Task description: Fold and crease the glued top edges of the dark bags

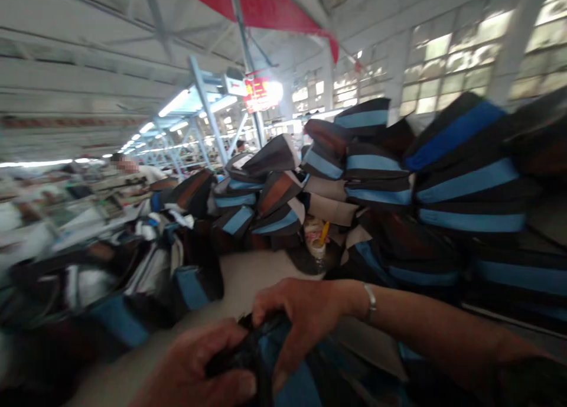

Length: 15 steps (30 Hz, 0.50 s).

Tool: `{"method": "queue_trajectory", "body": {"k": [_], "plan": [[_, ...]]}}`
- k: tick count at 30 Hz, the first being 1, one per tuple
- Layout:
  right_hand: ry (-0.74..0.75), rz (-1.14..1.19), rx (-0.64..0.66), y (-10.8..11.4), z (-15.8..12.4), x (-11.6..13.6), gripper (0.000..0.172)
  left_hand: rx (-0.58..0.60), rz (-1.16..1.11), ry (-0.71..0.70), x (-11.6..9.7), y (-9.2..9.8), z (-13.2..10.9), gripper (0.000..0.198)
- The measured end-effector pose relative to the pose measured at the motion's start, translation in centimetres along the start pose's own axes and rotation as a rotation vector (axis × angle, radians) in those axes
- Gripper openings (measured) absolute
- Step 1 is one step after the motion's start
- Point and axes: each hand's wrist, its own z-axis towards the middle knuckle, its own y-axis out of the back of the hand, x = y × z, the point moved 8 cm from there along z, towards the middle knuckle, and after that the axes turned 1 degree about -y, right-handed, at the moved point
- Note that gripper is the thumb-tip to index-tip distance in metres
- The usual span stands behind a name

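Observation:
A dark cloth piece with a light blue stripe (295, 383) lies low in the middle of the view, its lower part cut off by the frame. My left hand (199, 365) pinches its dark edge from the left, thumb and fingers closed. From the right, my right hand (305, 312) reaches over the same piece, with fingers bent down and gripping it near the left hand. A silvery bracelet (370, 298) circles my right wrist. The exact kind of the sewn piece is not clear, and motion blurs it.
Piles of dark cloth pieces with blue stripes (381, 162) rise behind and to the right. More pieces (190, 286) stand at the left on the pale tabletop (252, 271). A small container with a yellow handle (318, 247) sits among the piles. A person (137, 169) is farther back.

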Motion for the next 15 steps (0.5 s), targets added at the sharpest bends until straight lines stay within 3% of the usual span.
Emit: {"method": "queue_trajectory", "body": {"k": [6, 10, 15], "plan": [[-0.044, 0.387, 0.064, -1.4, -1.4, 0.2, 0.049, 0.081, -0.281, 0.062, 1.0, -1.4, -1.8, 0.043], [0.003, 0.39, 0.041, -1.7, -1.6, 1.1, 0.041, 0.123, -0.38, 0.063, 0.7, -2.1, -1.9, 0.042], [-0.061, 0.414, 0.007, -1.6, -1.1, 1.2, 0.048, 0.146, -0.443, 0.069, 0.6, -2.3, -1.7, 0.039]]}}
